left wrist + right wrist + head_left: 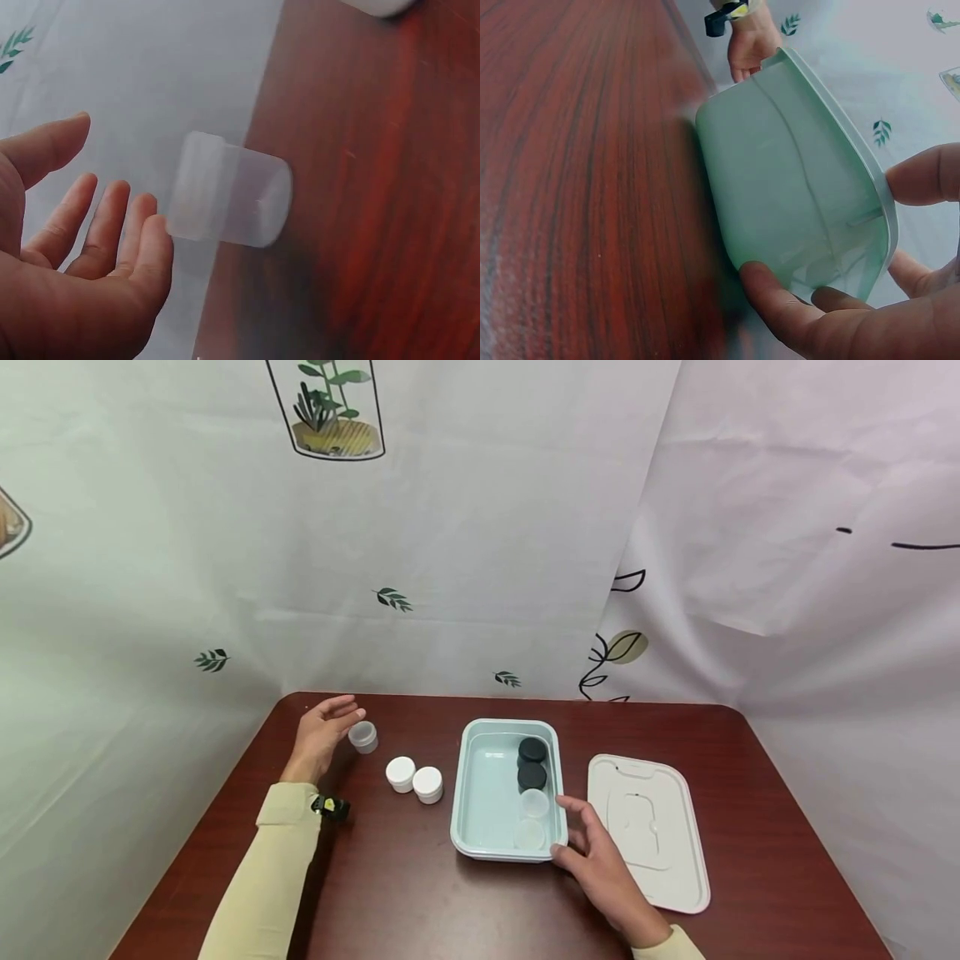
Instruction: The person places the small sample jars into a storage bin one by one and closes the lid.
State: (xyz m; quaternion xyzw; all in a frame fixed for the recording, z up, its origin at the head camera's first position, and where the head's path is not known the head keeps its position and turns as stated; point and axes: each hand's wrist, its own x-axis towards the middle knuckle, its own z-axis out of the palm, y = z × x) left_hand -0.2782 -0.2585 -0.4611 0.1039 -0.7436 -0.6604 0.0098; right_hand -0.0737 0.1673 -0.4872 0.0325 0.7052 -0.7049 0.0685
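Note:
At the table's far left, my left hand (318,737) hovers beside a small translucent jar (363,738), its fingers relaxed and holding nothing. In the left wrist view the fingertips lie close to the jar (232,189); whether they touch is unclear. My right hand (603,872) grips a pale blue-green plastic container (480,806) at its near right corner. The right wrist view shows the thumb on the rim and fingers against the outer wall (780,165). Along the container's right side stand two black-lidded jars (532,775) and two translucent jars (534,803).
Two white-lidded jars (401,772) stand close together between my left hand and the container. A white lid (675,860) lies flat on the table right of the container. A printed white cloth (487,527) hangs behind the dark red wooden table (397,893).

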